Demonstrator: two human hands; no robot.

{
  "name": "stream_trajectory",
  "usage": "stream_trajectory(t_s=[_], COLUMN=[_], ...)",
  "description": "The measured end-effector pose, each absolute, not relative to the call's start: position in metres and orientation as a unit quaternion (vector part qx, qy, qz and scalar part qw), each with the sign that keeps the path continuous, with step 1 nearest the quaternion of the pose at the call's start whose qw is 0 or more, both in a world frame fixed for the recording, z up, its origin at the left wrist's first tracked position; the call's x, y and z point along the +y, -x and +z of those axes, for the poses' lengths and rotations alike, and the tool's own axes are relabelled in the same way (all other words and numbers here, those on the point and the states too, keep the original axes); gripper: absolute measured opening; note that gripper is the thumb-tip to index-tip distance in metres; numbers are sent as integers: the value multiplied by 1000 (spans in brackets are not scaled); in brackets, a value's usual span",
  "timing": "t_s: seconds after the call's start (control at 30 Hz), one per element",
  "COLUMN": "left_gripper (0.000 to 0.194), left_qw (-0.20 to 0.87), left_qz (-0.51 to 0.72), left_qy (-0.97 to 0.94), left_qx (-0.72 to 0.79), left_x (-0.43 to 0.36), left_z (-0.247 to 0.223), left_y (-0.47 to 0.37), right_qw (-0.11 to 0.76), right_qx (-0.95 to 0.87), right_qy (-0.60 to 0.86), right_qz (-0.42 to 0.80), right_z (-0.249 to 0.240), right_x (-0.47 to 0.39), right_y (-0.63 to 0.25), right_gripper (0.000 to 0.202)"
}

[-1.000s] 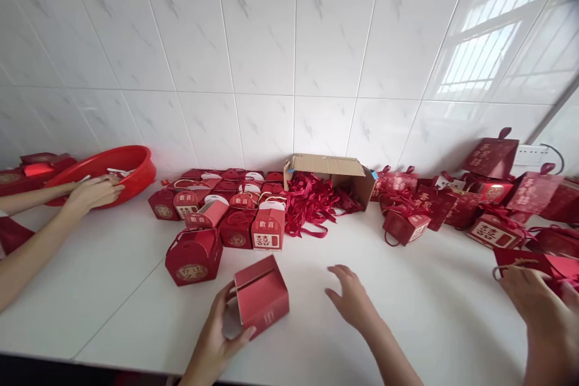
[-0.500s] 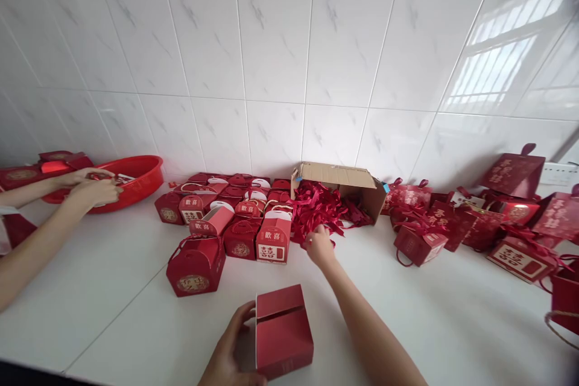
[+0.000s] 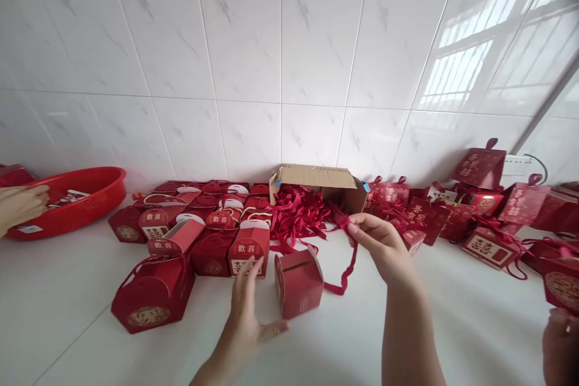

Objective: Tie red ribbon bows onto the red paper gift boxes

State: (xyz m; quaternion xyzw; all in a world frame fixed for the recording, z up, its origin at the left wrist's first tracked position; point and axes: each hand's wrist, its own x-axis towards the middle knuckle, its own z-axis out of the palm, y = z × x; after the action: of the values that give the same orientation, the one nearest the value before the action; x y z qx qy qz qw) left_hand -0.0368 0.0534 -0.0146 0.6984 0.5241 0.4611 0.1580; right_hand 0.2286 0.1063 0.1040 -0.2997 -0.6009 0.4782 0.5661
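My right hand (image 3: 377, 241) pinches a dark red ribbon (image 3: 347, 277) between thumb and fingers; its loose end hangs down to the white counter. In front of me stands a small red gift box (image 3: 298, 286), its top flaps folded inward with a dark gap between them. To the left of that box is my left hand (image 3: 248, 307), open, fingers spread and apart from it, slightly blurred. Behind the box, a heap of red ribbons (image 3: 301, 208) spills out of a cardboard carton (image 3: 316, 175) lying on its side.
Rows of finished-looking red boxes (image 3: 212, 247) stand left of the carton, one larger red box (image 3: 154, 295) in front. More red boxes (image 3: 482, 247) crowd the right. A red basin (image 3: 102, 196) is at far left beside another person's hand (image 3: 22, 205); another hand (image 3: 561, 344) holds a box at far right.
My right hand has drawn a ribbon from the heap, moving right. My left hand has let go of the box, which now stands farther forward. The view has turned right.
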Motion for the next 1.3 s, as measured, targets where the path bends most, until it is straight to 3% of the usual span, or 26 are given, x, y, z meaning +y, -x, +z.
stream_trajectory(t_s=[0.13, 0.3, 0.37, 0.53, 0.9, 0.97, 1.1, 1.17, 1.3], left_gripper=[59, 67, 66, 38, 30, 27, 19, 24, 33], left_qw=[176, 295, 340, 411, 244, 255, 351, 403, 439], left_qz=[463, 360, 328, 298, 400, 441, 611, 678, 758], left_qy=[-756, -803, -795, -758, -735, -712, -597, -529, -407], left_qx=[428, 373, 379, 410, 490, 484, 383, 312, 260], left_x=[55, 58, 62, 65, 79, 84, 86, 84, 79], left_z=[75, 133, 135, 131, 133, 131, 131, 134, 141], left_y=[18, 4, 4, 12, 62, 74, 90, 96, 109], right_qw=[478, 376, 364, 381, 490, 471, 353, 303, 293], right_qx=[-638, -674, -688, -701, -689, -696, -754, -776, -781], right_qy=[194, 139, 161, 238, 365, 379, 399, 413, 414], right_qz=[571, 621, 607, 553, 390, 388, 385, 368, 365], right_z=[108, 109, 109, 113, 113, 111, 109, 110, 113], right_x=[96, 87, 86, 85, 92, 92, 87, 83, 75], right_y=[-222, -197, -189, -191, -247, -255, -266, -269, -279], right_gripper=[12, 10, 11, 14, 14, 14, 20, 21, 29])
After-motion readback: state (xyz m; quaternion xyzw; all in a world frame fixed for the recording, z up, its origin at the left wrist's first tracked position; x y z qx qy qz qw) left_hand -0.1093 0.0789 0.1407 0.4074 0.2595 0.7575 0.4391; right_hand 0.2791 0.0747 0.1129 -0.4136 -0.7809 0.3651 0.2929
